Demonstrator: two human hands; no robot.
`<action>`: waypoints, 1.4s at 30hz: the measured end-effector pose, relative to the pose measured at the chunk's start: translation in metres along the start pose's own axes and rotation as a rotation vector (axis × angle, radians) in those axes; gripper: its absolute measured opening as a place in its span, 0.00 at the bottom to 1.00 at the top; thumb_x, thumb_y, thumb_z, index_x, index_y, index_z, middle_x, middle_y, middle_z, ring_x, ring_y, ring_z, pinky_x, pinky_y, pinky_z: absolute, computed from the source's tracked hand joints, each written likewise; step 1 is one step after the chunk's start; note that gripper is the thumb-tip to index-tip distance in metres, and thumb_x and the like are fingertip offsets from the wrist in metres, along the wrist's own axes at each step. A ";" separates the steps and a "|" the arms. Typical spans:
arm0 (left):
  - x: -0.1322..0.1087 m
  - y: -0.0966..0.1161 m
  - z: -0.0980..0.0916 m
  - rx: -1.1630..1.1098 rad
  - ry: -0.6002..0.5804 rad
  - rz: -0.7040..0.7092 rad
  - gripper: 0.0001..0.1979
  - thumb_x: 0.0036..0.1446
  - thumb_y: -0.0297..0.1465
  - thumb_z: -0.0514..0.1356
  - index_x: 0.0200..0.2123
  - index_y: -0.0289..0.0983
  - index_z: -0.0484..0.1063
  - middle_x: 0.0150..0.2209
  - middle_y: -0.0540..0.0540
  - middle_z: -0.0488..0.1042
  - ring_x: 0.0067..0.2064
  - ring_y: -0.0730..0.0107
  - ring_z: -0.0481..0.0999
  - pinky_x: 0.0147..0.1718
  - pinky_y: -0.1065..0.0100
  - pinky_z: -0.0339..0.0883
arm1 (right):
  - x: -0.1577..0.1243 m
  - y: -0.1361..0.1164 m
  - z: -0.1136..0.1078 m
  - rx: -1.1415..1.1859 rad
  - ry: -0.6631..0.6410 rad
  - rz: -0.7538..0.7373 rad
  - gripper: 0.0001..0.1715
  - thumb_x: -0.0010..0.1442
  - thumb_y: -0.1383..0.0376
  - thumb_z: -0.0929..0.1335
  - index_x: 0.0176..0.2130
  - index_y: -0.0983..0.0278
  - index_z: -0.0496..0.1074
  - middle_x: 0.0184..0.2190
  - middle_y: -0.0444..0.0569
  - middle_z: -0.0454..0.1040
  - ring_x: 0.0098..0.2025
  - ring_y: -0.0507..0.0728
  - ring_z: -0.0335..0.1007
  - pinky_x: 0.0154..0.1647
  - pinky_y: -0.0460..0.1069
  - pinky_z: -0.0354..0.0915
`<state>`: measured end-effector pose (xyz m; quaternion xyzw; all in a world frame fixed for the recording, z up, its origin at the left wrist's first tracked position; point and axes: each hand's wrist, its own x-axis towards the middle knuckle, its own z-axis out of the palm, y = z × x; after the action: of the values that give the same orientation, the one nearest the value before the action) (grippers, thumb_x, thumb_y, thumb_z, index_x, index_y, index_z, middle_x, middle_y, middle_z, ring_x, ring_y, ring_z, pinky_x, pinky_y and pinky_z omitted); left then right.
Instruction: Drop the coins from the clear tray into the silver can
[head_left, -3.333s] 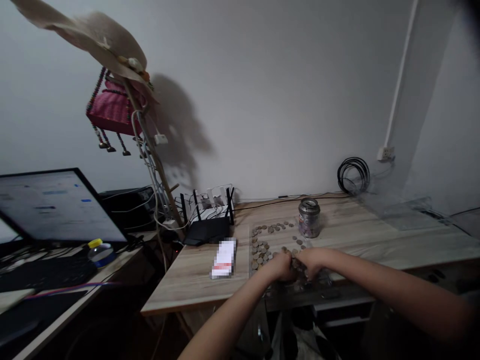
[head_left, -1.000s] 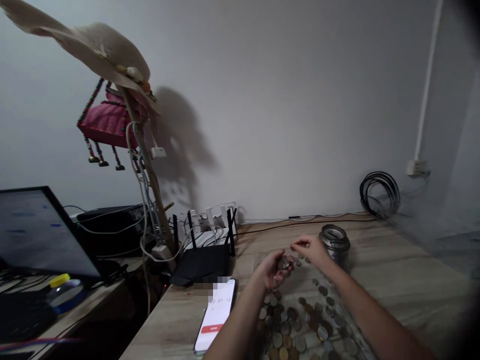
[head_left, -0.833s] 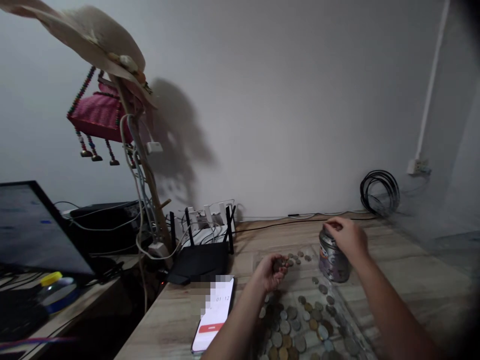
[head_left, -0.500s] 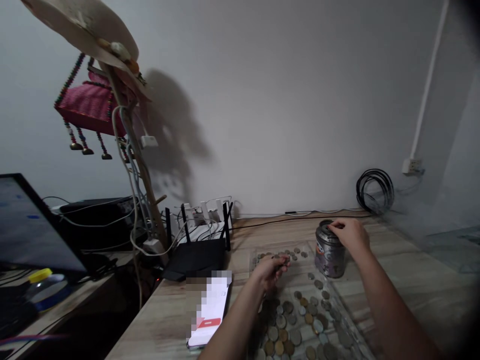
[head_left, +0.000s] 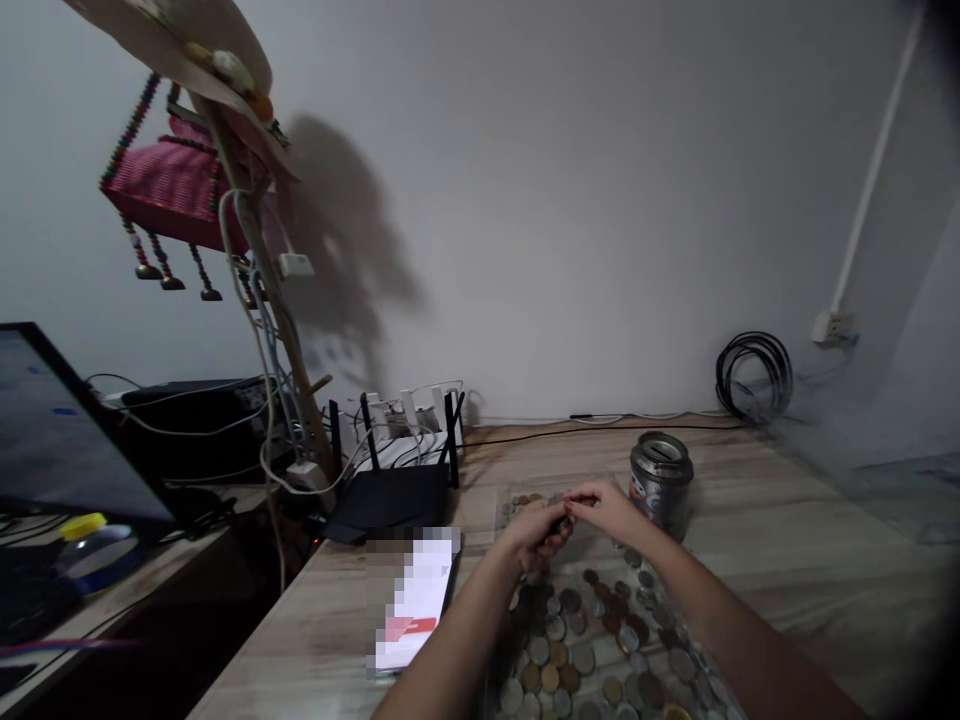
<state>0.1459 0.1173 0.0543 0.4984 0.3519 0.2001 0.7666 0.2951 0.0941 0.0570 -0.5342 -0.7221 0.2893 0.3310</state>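
My left hand is curled, palm up, around several coins above the near part of a clear plastic tray. My right hand reaches across to it, its thumb and fingertips pinched together on a coin at the left fingers; most of that coin is hidden. To the right of both hands stands a silver-grey coin bank shaped like a can, upright, with a slot in its lid. Many loose coins, silver and brass coloured, lie spread in the tray below my forearms.
A phone with a lit screen lies left of my left forearm. Behind it sit a black router and cables. Coiled black cable rests against the wall at the right. A monitor stands far left.
My right hand has left the coin bank's lid and moved left to the coins in my left hand. The slot in the lid now shows. The left hand stays nearly in place.
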 end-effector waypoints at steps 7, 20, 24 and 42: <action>-0.006 0.003 0.005 -0.137 -0.101 -0.153 0.24 0.56 0.49 0.45 0.26 0.34 0.64 0.16 0.53 0.60 0.12 0.86 0.45 0.12 0.78 0.28 | -0.008 -0.004 -0.010 -0.085 0.220 -0.060 0.08 0.49 0.64 0.66 0.28 0.63 0.75 0.23 0.47 0.74 0.27 0.55 0.66 0.31 0.49 0.62; -0.005 -0.007 0.006 0.228 -0.155 -0.015 0.24 0.55 0.49 0.48 0.24 0.35 0.66 0.15 0.56 0.53 0.13 0.83 0.46 0.13 0.76 0.33 | -0.038 0.025 -0.120 -0.574 0.884 0.165 0.14 0.49 0.58 0.64 0.30 0.59 0.76 0.29 0.48 0.75 0.33 0.56 0.66 0.30 0.48 0.57; -0.007 -0.008 0.008 0.382 -0.118 0.030 0.25 0.53 0.51 0.49 0.23 0.34 0.68 0.15 0.54 0.55 0.14 0.82 0.49 0.13 0.75 0.38 | -0.035 0.027 -0.117 -0.645 0.916 0.165 0.14 0.49 0.58 0.63 0.29 0.59 0.77 0.27 0.48 0.75 0.34 0.57 0.66 0.31 0.49 0.55; -0.011 -0.007 0.009 0.644 -0.160 0.017 0.23 0.52 0.49 0.51 0.24 0.35 0.71 0.16 0.52 0.58 0.16 0.79 0.53 0.16 0.74 0.44 | -0.028 -0.031 -0.017 -0.258 0.063 -0.260 0.12 0.49 0.64 0.65 0.36 0.60 0.76 0.30 0.47 0.74 0.32 0.55 0.66 0.33 0.48 0.60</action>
<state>0.1452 0.1012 0.0536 0.7322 0.3317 0.0452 0.5931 0.2965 0.0603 0.0863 -0.4834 -0.8054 0.1321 0.3166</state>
